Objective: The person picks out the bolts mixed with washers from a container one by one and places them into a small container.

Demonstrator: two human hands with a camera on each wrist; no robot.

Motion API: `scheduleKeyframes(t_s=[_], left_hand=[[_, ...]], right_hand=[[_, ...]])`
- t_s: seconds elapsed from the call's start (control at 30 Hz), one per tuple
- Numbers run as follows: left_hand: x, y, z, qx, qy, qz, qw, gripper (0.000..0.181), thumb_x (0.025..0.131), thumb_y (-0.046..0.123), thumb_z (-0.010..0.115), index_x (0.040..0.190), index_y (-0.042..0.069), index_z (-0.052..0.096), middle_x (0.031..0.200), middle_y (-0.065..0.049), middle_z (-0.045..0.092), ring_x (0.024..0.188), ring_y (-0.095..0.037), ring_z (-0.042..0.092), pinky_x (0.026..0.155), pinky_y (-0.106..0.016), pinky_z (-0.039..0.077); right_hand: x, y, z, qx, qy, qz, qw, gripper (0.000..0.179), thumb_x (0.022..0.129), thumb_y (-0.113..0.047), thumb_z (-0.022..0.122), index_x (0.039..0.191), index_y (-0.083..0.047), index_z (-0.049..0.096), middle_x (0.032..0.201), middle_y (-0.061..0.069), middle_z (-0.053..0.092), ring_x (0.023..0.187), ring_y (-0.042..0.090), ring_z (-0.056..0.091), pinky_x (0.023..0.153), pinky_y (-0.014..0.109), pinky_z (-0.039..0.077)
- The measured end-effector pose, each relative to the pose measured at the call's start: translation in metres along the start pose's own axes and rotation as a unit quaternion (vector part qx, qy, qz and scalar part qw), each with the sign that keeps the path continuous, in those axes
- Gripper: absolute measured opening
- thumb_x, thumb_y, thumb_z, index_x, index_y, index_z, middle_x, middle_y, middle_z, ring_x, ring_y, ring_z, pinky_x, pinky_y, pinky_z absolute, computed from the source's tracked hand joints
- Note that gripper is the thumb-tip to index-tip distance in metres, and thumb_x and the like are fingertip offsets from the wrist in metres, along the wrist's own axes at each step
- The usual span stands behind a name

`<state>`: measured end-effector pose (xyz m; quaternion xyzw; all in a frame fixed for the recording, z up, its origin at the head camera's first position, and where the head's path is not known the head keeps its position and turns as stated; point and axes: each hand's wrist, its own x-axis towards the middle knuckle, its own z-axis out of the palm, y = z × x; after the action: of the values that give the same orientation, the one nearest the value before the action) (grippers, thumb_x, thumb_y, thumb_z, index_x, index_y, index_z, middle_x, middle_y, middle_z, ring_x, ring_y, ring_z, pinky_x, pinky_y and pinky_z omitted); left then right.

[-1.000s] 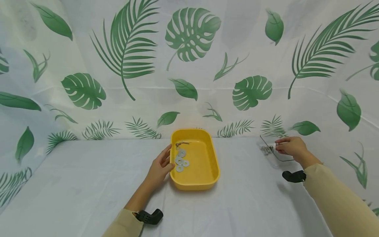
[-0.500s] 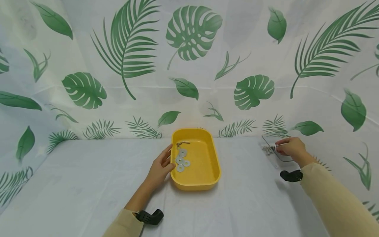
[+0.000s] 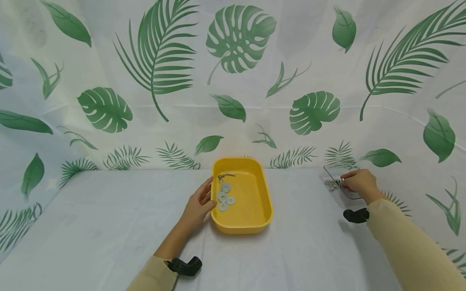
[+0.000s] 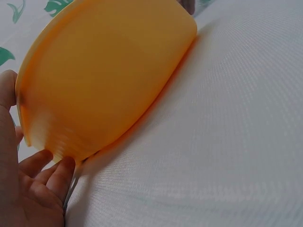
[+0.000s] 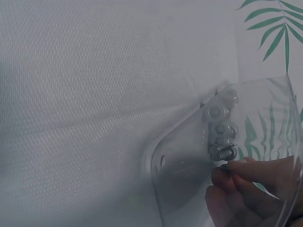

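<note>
The yellow tray (image 3: 251, 202) stands mid-table, with several flat washers (image 3: 223, 197) and a few screws (image 3: 226, 175) along its left side. My left hand (image 3: 196, 205) holds its left wall, thumb at the rim; in the left wrist view the fingers (image 4: 60, 177) touch the outer wall from below. At the right, my right hand (image 3: 360, 184) reaches into a clear plastic box (image 5: 180, 189). Thumb and forefinger pinch a small dark metal piece (image 5: 224, 167), mostly hidden by the fingertips. Several metal fasteners (image 5: 220, 127) lie in a row in the box, beside those fingertips.
White cloth (image 3: 109, 226) covers the table. A leaf-printed sheet (image 3: 255, 105) hangs behind it, close to the back of the tray and box. The box's walls are see-through, and its dark-looking rim (image 3: 332, 177) shows against the cloth.
The right hand stays at the clear box with only slight finger movement. The left hand keeps its hold on the tray. The whole head view shifts slightly.
</note>
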<state>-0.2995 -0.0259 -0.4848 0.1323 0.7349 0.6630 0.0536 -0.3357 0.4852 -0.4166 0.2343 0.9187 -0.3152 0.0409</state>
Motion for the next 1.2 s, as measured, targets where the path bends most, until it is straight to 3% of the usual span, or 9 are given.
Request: scheduleKeyframes(t_s=[0.13, 0.4, 0.93, 1.2], left_hand=[[0.0, 0.0, 0.0, 0.002, 0.001, 0.0, 1.0, 0.076, 0.089, 0.007, 0.057, 0.16, 0.022, 0.032, 0.162, -0.013, 0.04, 0.148, -0.033, 0.043, 0.119, -0.05, 0.039], [0.001, 0.0, 0.001, 0.004, 0.003, -0.004, 1.0, 0.076, 0.089, 0.007, 0.057, 0.159, 0.023, 0.033, 0.161, -0.013, 0.041, 0.147, -0.033, 0.044, 0.119, -0.05, 0.039], [0.0, 0.0, 0.001, 0.002, 0.003, -0.003, 1.0, 0.076, 0.089, 0.007, 0.058, 0.159, 0.022, 0.033, 0.161, -0.013, 0.04, 0.147, -0.033, 0.043, 0.12, -0.05, 0.038], [0.001, -0.001, 0.0, 0.0, -0.002, 0.004, 1.0, 0.076, 0.09, 0.007, 0.058, 0.16, 0.021, 0.032, 0.162, -0.013, 0.04, 0.148, -0.033, 0.042, 0.12, -0.05, 0.038]], right_hand=[[-0.002, -0.003, 0.002, -0.015, 0.014, 0.006, 0.9998, 0.036, 0.093, -0.011, 0.064, 0.123, 0.009, 0.065, 0.098, 0.018, 0.071, 0.078, 0.018, 0.067, 0.062, 0.026, 0.055], [-0.01, -0.007, 0.005, -0.047, 0.024, -0.001, 0.9986, 0.039, 0.095, -0.011, 0.06, 0.128, 0.009, 0.061, 0.118, 0.03, 0.063, 0.102, 0.039, 0.061, 0.075, 0.044, 0.052], [-0.013, -0.005, 0.003, -0.056, 0.025, -0.021, 0.9979, 0.035, 0.094, -0.008, 0.061, 0.123, 0.012, 0.063, 0.11, 0.03, 0.068, 0.101, 0.042, 0.058, 0.076, 0.045, 0.051], [-0.012, -0.004, -0.001, -0.06, 0.03, -0.035, 0.9971, 0.037, 0.091, -0.007, 0.061, 0.122, 0.013, 0.063, 0.103, 0.028, 0.071, 0.095, 0.039, 0.061, 0.069, 0.04, 0.05]])
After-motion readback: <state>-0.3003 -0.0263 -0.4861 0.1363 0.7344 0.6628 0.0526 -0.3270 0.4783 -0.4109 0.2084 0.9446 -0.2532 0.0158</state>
